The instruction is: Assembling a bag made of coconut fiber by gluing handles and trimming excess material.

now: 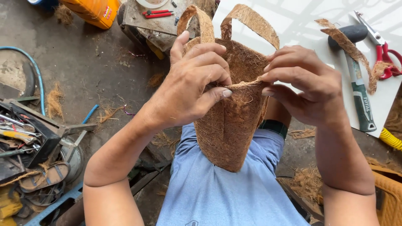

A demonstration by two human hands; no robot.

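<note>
A brown coconut-fibre basket (228,125) with two arched fibre handles hangs in front of my chest, above my blue shirt. My left hand (190,86) grips its near rim on the left, thumb pressed against the edge. On the right side, my right hand (307,83) pinches the same rim between thumb and fingers. The rim is stretched taut between the two hands. The basket tapers downward to a rounded bottom.
A white board (301,21) lies behind the basket with a green-handled hammer (360,96), red-handled shears (383,50) and a loose fibre strip (349,48). A box of tools (23,138) sits at left on the concrete floor. A yellow container (94,10) stands at top.
</note>
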